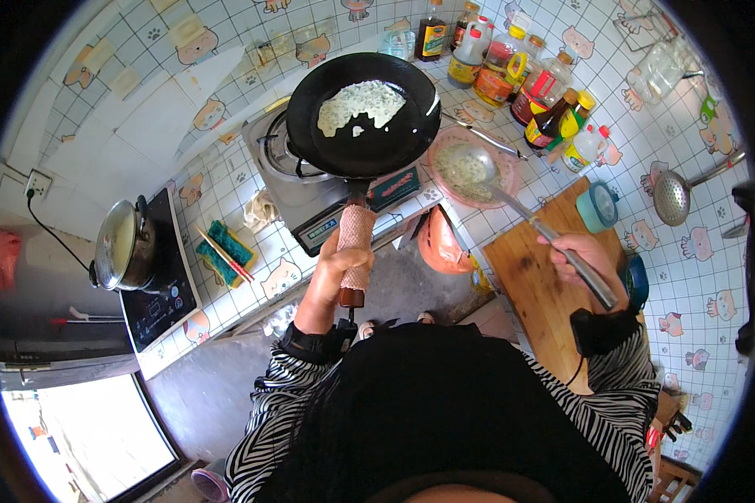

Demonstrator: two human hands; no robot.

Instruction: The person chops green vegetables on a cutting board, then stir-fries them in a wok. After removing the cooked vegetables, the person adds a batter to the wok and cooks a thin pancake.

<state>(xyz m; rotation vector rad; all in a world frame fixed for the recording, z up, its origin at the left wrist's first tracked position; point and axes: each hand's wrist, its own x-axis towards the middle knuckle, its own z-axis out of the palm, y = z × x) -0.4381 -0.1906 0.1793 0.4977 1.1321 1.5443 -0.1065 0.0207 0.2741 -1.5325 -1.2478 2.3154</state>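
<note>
My left hand (346, 259) grips the cloth-wrapped handle (357, 232) of a black frying pan (365, 157), which is over the gas stove (277, 182). Pale batter with green flecks (368, 104) lies in the pan's far part as an uneven patch, with a few small drops nearer me. In my right hand (582, 261) is the metal handle of a ladle (535, 220). Its bowl rests in or just over a pink bowl (438, 179) of similar green-flecked batter, right of the pan. Whether the pan touches the burner, I cannot tell.
Several sauce and oil bottles (500, 66) stand at the back right. A wooden cutting board (522, 270) and a lidded container (596, 207) are on the right. To the left are a sponge (223, 242) with chopsticks, and a pot (116, 245) at an induction cooktop (170, 283).
</note>
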